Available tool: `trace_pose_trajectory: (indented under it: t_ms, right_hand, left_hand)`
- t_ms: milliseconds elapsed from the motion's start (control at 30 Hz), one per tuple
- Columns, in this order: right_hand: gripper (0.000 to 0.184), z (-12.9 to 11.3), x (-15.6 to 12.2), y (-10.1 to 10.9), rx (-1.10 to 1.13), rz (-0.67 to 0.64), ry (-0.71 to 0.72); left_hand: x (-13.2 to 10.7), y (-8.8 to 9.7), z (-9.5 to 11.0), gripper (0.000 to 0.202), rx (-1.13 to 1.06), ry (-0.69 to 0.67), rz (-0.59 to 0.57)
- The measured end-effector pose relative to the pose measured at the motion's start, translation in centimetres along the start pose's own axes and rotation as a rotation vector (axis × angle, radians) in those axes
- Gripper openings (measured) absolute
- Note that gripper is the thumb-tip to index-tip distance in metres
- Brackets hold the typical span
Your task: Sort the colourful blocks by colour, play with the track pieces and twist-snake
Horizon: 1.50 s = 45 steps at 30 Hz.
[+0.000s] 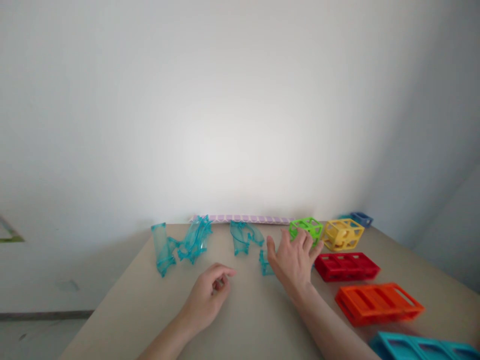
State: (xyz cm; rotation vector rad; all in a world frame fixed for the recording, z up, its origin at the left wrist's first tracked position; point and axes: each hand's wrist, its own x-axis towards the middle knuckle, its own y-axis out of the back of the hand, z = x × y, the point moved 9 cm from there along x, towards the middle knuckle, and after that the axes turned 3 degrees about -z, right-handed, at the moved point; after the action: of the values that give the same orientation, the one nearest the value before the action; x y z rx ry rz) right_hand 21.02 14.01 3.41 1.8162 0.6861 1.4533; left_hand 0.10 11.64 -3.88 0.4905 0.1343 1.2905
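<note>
My left hand rests low over the table with its fingers loosely curled in and nothing visible in them. With fingers spread, my right hand reaches over a translucent blue curved track piece, partly hiding it; I cannot tell whether they touch. Just beyond its fingertips is a green open-frame cube block. Other translucent blue pieces lie past my left hand: a straight chute, an overlapping cluster and a curved pair.
To the right stand a yellow frame block, a red frame block, an orange one and a teal one. A dark blue piece sits at the far right corner. A purple patterned strip runs along the wall.
</note>
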Motion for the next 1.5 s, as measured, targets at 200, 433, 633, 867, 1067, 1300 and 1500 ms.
trace_pose_trajectory:
  t_ms: [200, 433, 633, 867, 1067, 1300, 1500]
  right_hand:
    - [0.048, 0.3, 0.2, -1.6, 0.020, -0.038, 0.032]
    - [0.040, -1.9, -1.3, -1.8, 0.113, -0.124, 0.148]
    - [0.029, -4.1, -2.8, -3.1, 0.197, -0.216, 0.275]
    - [0.037, -3.9, -1.8, -3.5, 0.270, -0.178, 0.313]
    - [0.050, -9.4, -4.0, -2.5, 0.388, -0.175, 0.549]
    - [0.055, -10.8, -1.8, -6.8, 0.285, -0.305, 0.247]
    - [0.045, -12.9, -4.0, -6.2, 0.342, -0.392, 0.399]
  left_hand:
    - [0.1, 0.0, 0.0, 0.026, 0.016, 0.005, 0.009]
    - [0.0, 0.0, 0.1, 0.025, 0.015, -0.005, 0.001]
    - [0.1, 0.0, 0.0, 0.025, 0.013, 0.000, -0.005]
    - [0.0, -0.1, 0.0, 0.025, 0.034, -0.007, -0.008]
    - [0.2, 0.9, 0.0, 0.021, -0.001, -0.047, 0.124]
    - [-0.1, 4.8, -2.5, 0.018, 0.047, 0.019, 0.484]
    - [-1.3, 7.0, -0.9, 0.014, 0.127, -0.028, 0.685]
